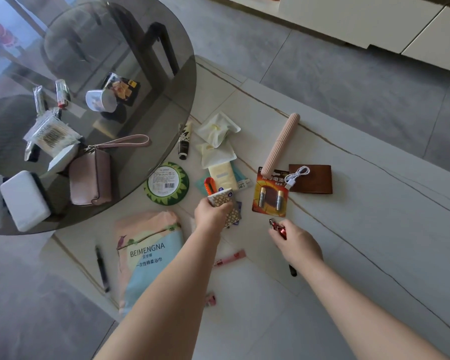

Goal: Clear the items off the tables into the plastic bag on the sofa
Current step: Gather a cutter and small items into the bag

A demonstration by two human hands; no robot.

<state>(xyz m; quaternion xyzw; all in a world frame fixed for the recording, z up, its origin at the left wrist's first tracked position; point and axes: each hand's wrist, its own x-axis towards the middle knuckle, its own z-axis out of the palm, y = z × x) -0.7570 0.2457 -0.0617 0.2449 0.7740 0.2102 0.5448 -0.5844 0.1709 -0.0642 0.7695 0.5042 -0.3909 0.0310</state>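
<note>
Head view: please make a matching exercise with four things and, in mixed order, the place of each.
Things:
1. tissue pack
2. pink pouch
3. white cable
4. black pen

Places:
a. on the glass table
b. left of the BEIMENGNA bag
c. in the left hand
d. on the brown wallet

Pairs: 1-c, 2-a, 3-d, 4-b

Soft daylight, faint shadows; the glass table (140, 74) left of the hands shows reflections; edges bend and blur slightly

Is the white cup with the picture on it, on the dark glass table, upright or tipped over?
Tipped over: the white cup lies on its side.
</note>
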